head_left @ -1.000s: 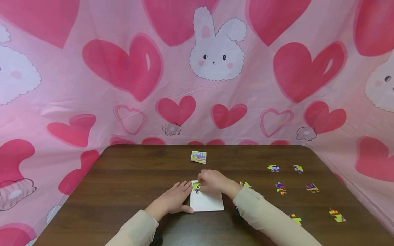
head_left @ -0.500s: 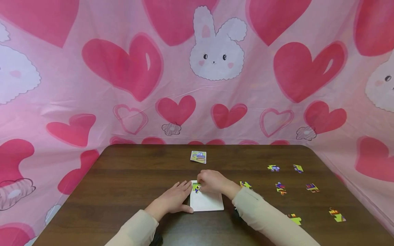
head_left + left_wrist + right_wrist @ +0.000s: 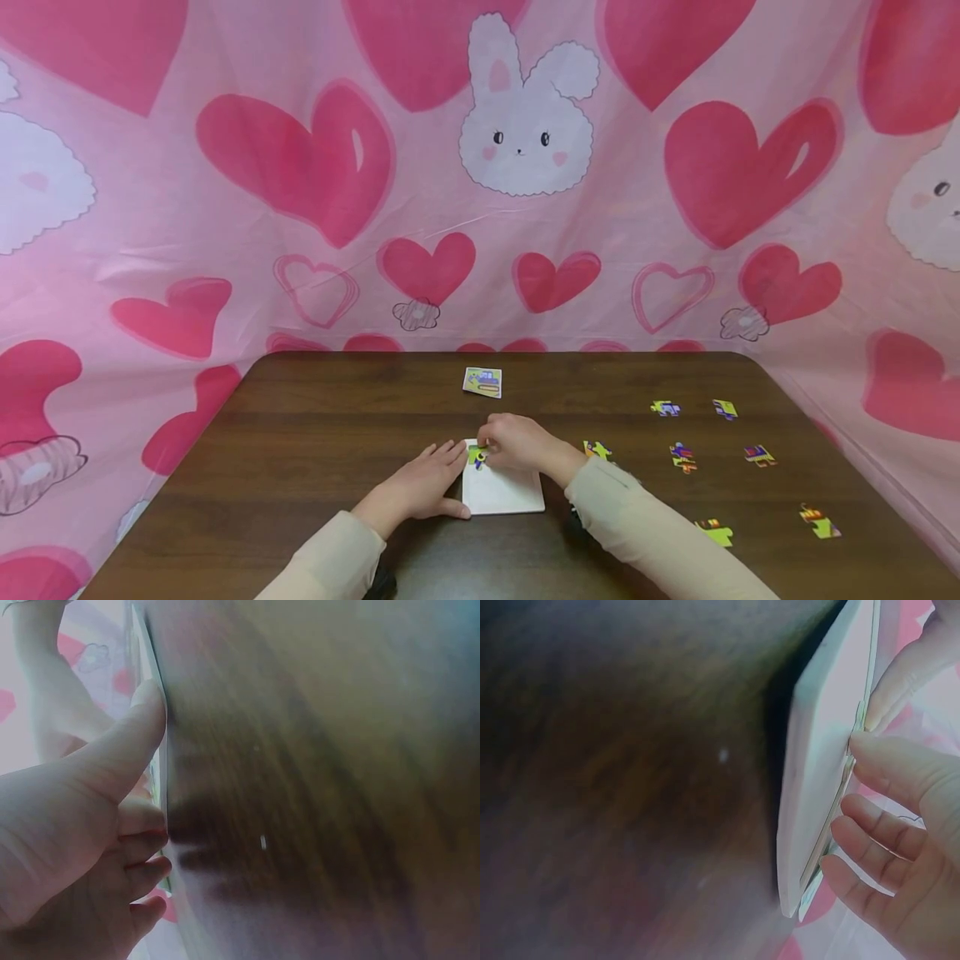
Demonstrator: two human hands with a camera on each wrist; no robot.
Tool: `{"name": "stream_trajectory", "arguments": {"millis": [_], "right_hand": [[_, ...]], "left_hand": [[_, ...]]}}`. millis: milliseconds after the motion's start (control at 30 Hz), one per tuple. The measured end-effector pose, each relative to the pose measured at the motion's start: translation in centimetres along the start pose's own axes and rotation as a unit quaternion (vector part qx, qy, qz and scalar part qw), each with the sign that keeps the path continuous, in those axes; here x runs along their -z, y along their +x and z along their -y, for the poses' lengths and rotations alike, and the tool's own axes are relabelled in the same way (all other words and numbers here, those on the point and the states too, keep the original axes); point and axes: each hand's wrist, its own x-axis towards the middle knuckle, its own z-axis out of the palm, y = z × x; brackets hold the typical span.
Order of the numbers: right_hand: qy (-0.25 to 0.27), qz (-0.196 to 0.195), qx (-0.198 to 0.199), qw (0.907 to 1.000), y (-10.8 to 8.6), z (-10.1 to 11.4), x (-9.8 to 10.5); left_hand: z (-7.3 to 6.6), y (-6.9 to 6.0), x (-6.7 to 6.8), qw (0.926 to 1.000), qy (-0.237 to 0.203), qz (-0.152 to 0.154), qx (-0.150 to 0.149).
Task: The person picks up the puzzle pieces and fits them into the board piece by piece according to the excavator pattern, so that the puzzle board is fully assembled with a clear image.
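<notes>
A square white puzzle tray [image 3: 504,492] lies on the table in front of me. In its far left corner sits a yellow-green puzzle piece [image 3: 476,457] with a dark blue and yellow print. My right hand [image 3: 521,442] reaches over the tray from the right, its fingers curled down and gripping at this piece; the fingertips are partly hidden in the head view. In the right wrist view, the thumb meets the piece at the tray's surface [image 3: 821,742]. My left hand [image 3: 420,487] lies along the tray's left side, fingers extended, thumb by the near corner.
Several loose puzzle pieces lie to the right, among them a blue and yellow one [image 3: 665,408], a purple one [image 3: 760,455] and a green one [image 3: 821,522]. Another piece [image 3: 597,450] lies near the right wrist. A picture card [image 3: 482,382] lies beyond the tray on the brown table [image 3: 337,400].
The right fingers have shifted very slightly at the piece in the tray corner, and the piece has turned a little. The left hand stays against the tray.
</notes>
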Motion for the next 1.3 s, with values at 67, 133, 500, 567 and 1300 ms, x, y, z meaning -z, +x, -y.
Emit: {"name": "stream_trajectory", "arguments": {"millis": [67, 133, 500, 567, 1300], "right_hand": [[0.006, 0.007, -0.003, 1.0, 0.0, 0.0, 0.0], [0.014, 0.008, -0.006, 0.9999, -0.1, -0.2, 0.1], [0.058, -0.053, -0.023, 0.9966, -1.1, -2.8, 3.6], [0.065, -0.069, -0.035, 0.9949, -1.6, -3.6, 4.5], [0.122, -0.188, -0.181, 0.9576, -12.4, -15.5, 10.3]], "left_hand": [[0.0, 0.0, 0.0, 1.0, -0.002, 0.002, 0.002], [0.0, 0.0, 0.0, 1.0, -0.006, 0.005, 0.004], [0.0, -0.1, 0.0, 0.9995, -0.017, 0.015, 0.02], [0.0, -0.1, -0.1, 0.9996, -0.017, 0.014, 0.02], [-0.1, 0.0, -0.1, 0.9998, -0.015, 0.001, 0.01]]}}
